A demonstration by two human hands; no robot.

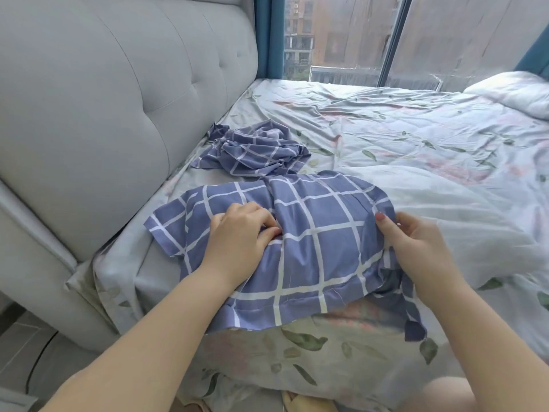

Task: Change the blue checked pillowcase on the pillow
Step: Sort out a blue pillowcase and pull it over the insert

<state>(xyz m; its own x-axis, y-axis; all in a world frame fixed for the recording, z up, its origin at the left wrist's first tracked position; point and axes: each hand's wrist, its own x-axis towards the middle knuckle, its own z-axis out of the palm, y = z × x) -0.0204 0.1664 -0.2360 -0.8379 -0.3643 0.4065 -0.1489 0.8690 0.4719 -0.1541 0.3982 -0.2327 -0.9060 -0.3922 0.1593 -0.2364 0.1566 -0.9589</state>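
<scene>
A pillow in a blue checked pillowcase [312,248] lies near the bed's front edge, its flange spread flat around it. My left hand [237,233] rests on its top, fingers pinching a fold of the fabric near the middle. On the right, the case's edge is gripped between thumb and fingers of my right hand [416,245]. A second blue checked pillowcase [255,153] lies crumpled behind it, close to the headboard.
The bed carries a pale leaf-patterned sheet [416,150]. A grey tufted headboard [104,99] runs along the left. A white pillow [514,90] sits at the far right by the window [356,34]. Floor shows at bottom left.
</scene>
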